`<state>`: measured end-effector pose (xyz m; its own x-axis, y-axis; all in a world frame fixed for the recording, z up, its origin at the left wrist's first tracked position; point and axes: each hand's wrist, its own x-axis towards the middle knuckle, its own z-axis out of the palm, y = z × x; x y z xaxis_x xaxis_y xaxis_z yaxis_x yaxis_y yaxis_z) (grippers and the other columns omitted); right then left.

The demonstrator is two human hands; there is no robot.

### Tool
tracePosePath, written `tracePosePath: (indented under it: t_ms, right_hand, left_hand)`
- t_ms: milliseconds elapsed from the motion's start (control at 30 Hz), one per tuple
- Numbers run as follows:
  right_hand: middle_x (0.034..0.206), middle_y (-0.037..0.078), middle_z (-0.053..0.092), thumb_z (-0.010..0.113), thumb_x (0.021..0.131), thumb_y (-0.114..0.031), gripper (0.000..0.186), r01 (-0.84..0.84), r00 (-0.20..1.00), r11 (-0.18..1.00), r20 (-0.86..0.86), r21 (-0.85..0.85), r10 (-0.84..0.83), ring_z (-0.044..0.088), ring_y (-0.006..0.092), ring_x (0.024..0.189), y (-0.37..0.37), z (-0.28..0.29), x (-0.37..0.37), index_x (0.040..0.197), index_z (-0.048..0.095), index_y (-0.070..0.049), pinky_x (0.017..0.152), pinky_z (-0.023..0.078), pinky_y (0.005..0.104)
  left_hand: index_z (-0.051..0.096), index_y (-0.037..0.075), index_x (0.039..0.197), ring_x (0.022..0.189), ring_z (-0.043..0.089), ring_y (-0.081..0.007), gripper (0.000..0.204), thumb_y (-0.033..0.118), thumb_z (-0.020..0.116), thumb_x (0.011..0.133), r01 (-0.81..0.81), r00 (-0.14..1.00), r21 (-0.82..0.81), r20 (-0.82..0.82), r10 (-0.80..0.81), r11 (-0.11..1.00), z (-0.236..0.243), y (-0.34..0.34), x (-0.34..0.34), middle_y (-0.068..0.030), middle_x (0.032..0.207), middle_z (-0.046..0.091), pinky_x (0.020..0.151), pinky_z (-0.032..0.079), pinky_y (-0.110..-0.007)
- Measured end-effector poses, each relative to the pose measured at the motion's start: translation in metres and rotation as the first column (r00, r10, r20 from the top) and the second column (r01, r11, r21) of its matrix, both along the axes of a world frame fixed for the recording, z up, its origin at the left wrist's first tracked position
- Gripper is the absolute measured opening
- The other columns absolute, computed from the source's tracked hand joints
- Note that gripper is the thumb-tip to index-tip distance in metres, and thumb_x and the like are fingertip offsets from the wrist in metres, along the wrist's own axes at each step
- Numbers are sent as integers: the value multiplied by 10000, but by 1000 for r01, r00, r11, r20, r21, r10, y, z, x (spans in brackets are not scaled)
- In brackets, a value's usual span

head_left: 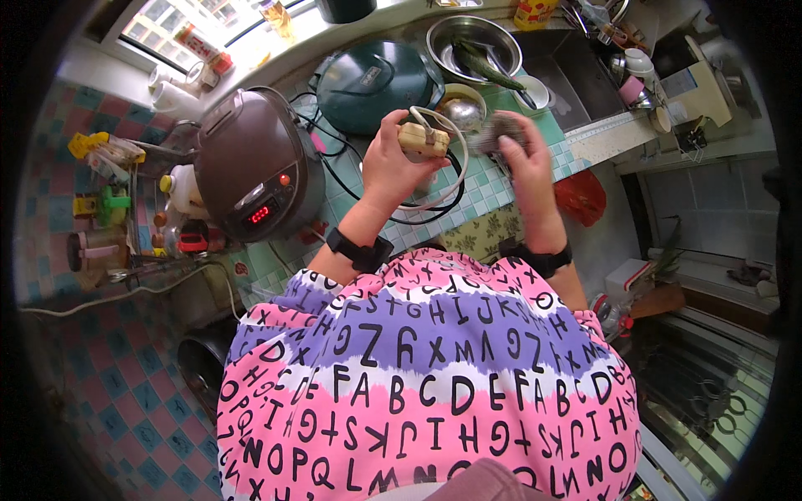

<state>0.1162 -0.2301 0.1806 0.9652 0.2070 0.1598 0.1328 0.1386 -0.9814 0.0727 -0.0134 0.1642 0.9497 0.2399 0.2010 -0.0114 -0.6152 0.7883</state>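
Observation:
My left hand [393, 163] is raised over the tiled counter and grips a beige power plug block [423, 139] with a white cord [452, 167] looping from it. My right hand [522, 154] is beside it, fingers closed around a dark grey scrubbing pad [494, 131]. The two hands are close together, the pad near the plug's right side. Both wrists wear black bands.
A brown rice cooker [251, 163] with a red display stands at the left. Behind the hands are a dark green lidded pot [376, 83], a small steel bowl [461, 108] and a steel basin [472, 46] holding green vegetables. A sink [576, 75] lies at the right.

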Motion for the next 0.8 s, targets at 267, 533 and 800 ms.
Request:
tracePosePath:
  t_ms: [267,533,800]
  right_hand:
    - [1165,68,653,604,919,-5,209,-141,990,990,0,19,141,615,131,1026,73,-9,-11,1124,644,-2,893,492,263]
    - [936,47,674,685,851,-57,163,53,970,997,-240,63,-37,613,95,814,87,-10,8,1001,673,7,726,503,234]
    - [1111,110,655,605,899,15,143,40,876,860,-432,509,215,646,163,948,83,-9,3,1041,590,4,839,527,278]
  left_hand:
    - [442,118,1229,961,661,-328,755,241,894,638,-54,995,-103,82,62,993,-2,-6,-1,-147,1067,648,811,528,-413]
    - [454,98,1199,950,663,-346,690,202,869,658,-24,991,-127,130,40,992,-4,-12,-6,-156,1046,654,819,527,-413]
    - [436,80,1205,934,653,-379,747,234,892,633,-28,988,-131,144,47,991,-7,-2,-2,-188,1063,631,796,533,-434]
